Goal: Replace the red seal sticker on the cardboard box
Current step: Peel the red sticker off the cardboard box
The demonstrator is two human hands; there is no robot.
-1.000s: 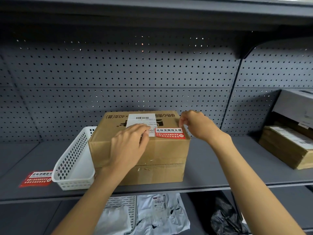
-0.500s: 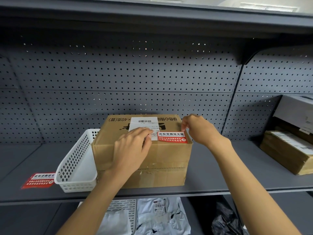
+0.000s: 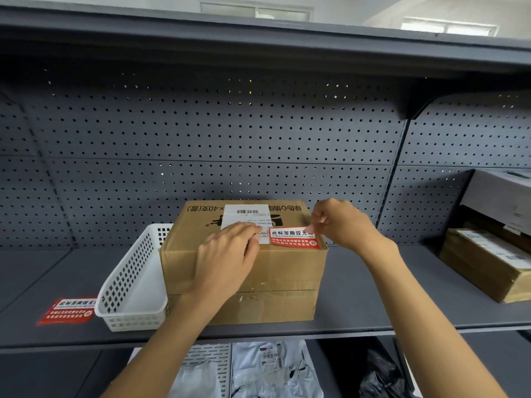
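My right hand [image 3: 343,222] has thumb and forefinger pinched on the far right corner of the red seal sticker [image 3: 293,238], and that corner is curled up off the cardboard; the other fingers are tucked loosely behind. My left hand [image 3: 227,258] lies flat with fingers together and gripping nothing, the fingertips [image 3: 253,229] pressing on the near edge of the white shipping label [image 3: 247,218] just left of the sticker, the palm draped over the front top edge of the cardboard box [image 3: 247,265].

The sticker sits on the box top at its front right, touching the shipping label's right side. I judge it to be thin film, nearly weightless and floppy once free, and a seal label of this kind probably tears or sheds fragments if yanked. The lifted corner is the place to hold it; a low, slow peel toward the left looks safest, with the left hand bracing the box, which seems light enough to slide.

The box stands on a grey shelf [image 3: 373,297] in front of a pegboard back. A white plastic basket [image 3: 135,285] touches its left side, and beyond that a second red sticker [image 3: 67,310] lies flat on the shelf, likely the replacement. Other cartons [image 3: 485,262] sit well apart at the right.
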